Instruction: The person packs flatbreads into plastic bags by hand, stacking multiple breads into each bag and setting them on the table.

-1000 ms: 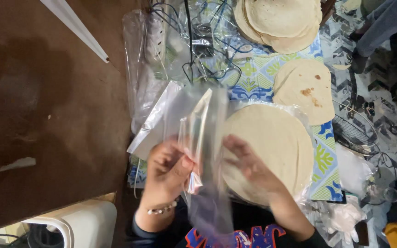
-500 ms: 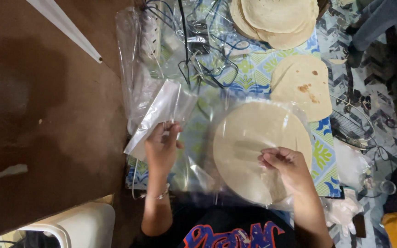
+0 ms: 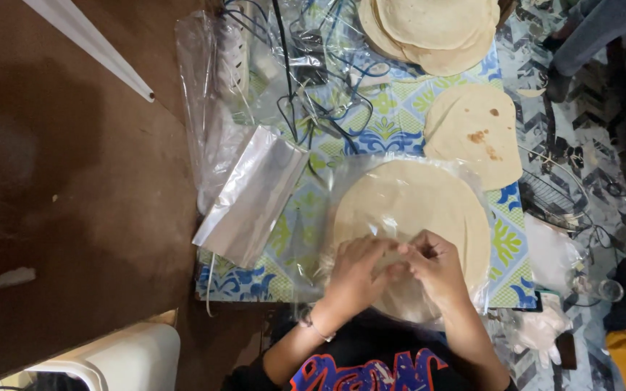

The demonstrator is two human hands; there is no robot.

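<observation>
Dark brown floor w/ a small table [image 3: 371, 137] in blue-green patterned cloth fills the view from above. Half a sec ago the hands were apart, left one out on the folded stack of clear bags [image 3: 251, 195], right one on the near edge of the flatbread stack; now both have come together at the near edge of that stack, so the work has shifted from fetching a bag to handling the bag mouth over the breads. Left hand [image 3: 356, 271] and right hand [image 3: 436, 269] sit fingertip to fingertip, fingers curled narrow, pinching what looks like thin plastic film, though the pinch point is too blurred to be sure. Flatbread stack [image 3: 407, 203] lies just beyond the fingertips: pale, round, flat, several layers, w/ a clear bag [image 3: 476, 217] shining around its rim, so it seems already inside. Folded bag stack now rests untouched, off to the left of the left hand. Farther out past the hands: one lone flatbread w/ brown spots [image 3: 476, 134], then a bigger pile of flatbreads [image 3: 432, 29] at the far end, plus tangled cables [image 3: 306, 80] and a white power strip [image 3: 232, 54] under loose plastic.
</observation>
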